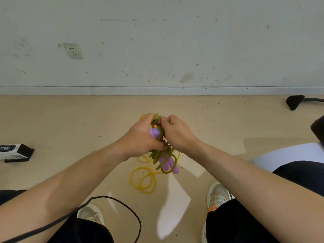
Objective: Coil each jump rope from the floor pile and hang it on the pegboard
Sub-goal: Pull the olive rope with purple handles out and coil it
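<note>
A green jump rope (160, 156) with purple handles (168, 163) is bundled in loops between both hands, above the floor. My left hand (142, 137) grips the coil and one purple handle end. My right hand (176, 132) pinches green strands at the top of the bundle, next to the left fingers. Two purple handle ends stick out below the hands. A yellow jump rope (144, 179) lies in loose loops on the tan floor under the bundle. The pegboard is not in view.
A white wall with a socket (73, 50) stands ahead. A black-and-white box (14, 152) lies on the floor at left. A black cable (112, 204) curves near my shoes. A black chair base (296, 101) and a white sheet (287, 156) are at right.
</note>
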Demonstrator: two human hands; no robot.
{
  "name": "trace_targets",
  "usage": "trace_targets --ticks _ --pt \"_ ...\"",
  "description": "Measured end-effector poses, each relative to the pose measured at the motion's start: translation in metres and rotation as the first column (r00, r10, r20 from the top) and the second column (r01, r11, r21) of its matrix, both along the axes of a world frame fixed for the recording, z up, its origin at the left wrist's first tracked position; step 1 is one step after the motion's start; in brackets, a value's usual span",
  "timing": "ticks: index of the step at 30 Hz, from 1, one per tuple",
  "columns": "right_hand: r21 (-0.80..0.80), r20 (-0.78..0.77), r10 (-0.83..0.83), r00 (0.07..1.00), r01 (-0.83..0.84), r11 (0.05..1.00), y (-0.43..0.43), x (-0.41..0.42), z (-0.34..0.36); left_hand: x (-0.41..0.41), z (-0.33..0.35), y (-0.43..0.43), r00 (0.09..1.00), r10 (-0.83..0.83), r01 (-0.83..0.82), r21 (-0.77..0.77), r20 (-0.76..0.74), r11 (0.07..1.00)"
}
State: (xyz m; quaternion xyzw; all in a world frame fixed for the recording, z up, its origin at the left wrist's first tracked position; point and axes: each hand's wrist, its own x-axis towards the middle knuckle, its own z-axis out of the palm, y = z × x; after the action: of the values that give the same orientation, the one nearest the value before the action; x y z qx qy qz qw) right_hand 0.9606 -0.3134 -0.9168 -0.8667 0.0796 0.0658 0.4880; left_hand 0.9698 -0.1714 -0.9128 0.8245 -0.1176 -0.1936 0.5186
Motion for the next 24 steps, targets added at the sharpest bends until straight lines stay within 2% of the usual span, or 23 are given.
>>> trace_targets --ticks 2,6,13,18,21,24 --pt "0.006 -0.014 -0.037 0.999 0.037 0.999 0.002 -0.002 -0.002 -0.002 0.0 -0.002 1.0 0.011 -0.011 -0.003 -0.004 1.0" --pt "0.184 -0.09 -0.145 0.985 0.16 0.97 0.004 -0.002 -0.013 -0.003 -0.005 -0.003 0.999 -0.006 0.006 0.007 -0.031 1.0" --pt "0.537 -0.279 -0.157 0.947 0.289 0.793 -0.002 0.005 -0.011 0.0 0.001 0.0 0.997 -0.025 0.026 0.007 -0.07 1.0" --pt "0.587 -0.262 -0.135 0.956 0.269 0.763 -0.007 0.006 -0.015 -0.002 0.006 -0.001 0.991 -0.041 0.038 -0.025 -0.126 0.999" --pt "0.586 -0.216 -0.189 0.958 0.282 0.759 -0.007 0.006 -0.024 -0.004 0.008 -0.005 0.979 0.012 -0.023 -0.054 -0.206 0.998" --pt "0.575 -0.203 -0.212 0.956 0.292 0.764 -0.007 0.004 -0.026 -0.004 0.007 -0.008 0.954 0.093 -0.139 -0.148 -0.285 0.979"
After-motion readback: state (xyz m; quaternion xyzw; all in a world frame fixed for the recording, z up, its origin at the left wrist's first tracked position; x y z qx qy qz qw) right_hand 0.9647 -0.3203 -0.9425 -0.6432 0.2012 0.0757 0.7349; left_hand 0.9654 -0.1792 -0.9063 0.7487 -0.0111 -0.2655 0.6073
